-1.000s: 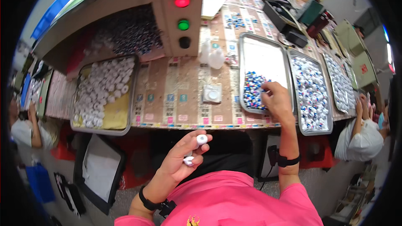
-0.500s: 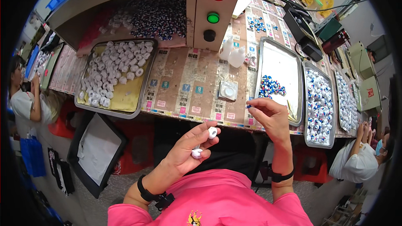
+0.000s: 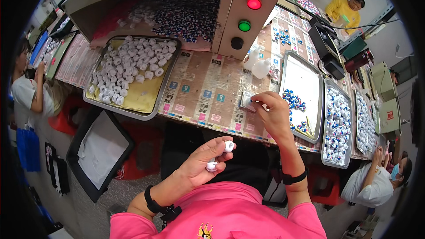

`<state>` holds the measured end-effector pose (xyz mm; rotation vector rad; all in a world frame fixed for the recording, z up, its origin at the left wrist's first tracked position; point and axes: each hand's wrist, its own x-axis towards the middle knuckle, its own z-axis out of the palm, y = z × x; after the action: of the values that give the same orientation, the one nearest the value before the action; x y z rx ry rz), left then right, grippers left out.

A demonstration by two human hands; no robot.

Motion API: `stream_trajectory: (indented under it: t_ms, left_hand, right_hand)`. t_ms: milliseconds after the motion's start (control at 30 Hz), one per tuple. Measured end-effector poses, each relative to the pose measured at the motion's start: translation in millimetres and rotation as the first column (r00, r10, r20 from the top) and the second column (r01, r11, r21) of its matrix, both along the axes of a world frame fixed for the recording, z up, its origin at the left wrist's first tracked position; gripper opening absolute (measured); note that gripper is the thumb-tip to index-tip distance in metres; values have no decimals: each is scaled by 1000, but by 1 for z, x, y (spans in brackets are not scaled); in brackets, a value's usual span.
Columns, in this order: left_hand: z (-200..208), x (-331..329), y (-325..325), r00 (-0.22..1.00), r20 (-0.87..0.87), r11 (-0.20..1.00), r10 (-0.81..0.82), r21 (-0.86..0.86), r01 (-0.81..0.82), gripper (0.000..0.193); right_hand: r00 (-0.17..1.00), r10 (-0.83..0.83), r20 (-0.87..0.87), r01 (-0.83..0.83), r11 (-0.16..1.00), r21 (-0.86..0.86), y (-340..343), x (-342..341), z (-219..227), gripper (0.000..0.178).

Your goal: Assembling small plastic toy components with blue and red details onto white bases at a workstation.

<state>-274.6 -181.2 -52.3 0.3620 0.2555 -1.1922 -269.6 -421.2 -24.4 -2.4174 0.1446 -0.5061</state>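
Note:
Two small white round plastic pieces sit in my left hand [image 3: 199, 164], which is closed around them over my lap. The upper white piece [image 3: 228, 146], with a dark hole, is between thumb and forefinger; the lower white piece [image 3: 211, 166] rests against the other fingers. My right hand [image 3: 273, 111] is over the table's front part, its fingertips pinched at a small square pad [image 3: 246, 101] with a pale top. The small blue piece seen in that pinch earlier is now mostly hidden by the fingers. Blue, white and red pieces [image 3: 294, 102] lie in the tray beside my right hand.
At left, a metal tray [image 3: 138, 106] lined with yellow paper holds many white pieces. Behind stands a machine housing [image 3: 248, 13] with lights. Plastic bottles [image 3: 261, 68] stand near the pad. A tray of blue-and-white pieces [image 3: 337, 124] lies at right. Other people sit around.
My right hand has moved left and away from me, bringing its pinched fingers to the square pad. My left hand still holds the white pieces. The whole view has shifted slightly.

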Motion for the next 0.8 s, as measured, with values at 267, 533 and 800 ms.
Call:
stream_trajectory:
  t_ms: [267,533,800]
  left_hand:
    - [2,6,1,1000,-26,1000,-1,-10,1,29]
    - [1,10,-4,999,3,999,39,17,-39,30]
    - [-2,8,-8,1000,1,1000,2,21,-2,30]
  right_hand:
    - [999,-25,-47,24,1000,-7,2,-2,1,12]
    - [999,49,-3,-44,915,400,23,-32,18,15]
    - [981,189,-37,-104,678,728,49,-63,18,16]
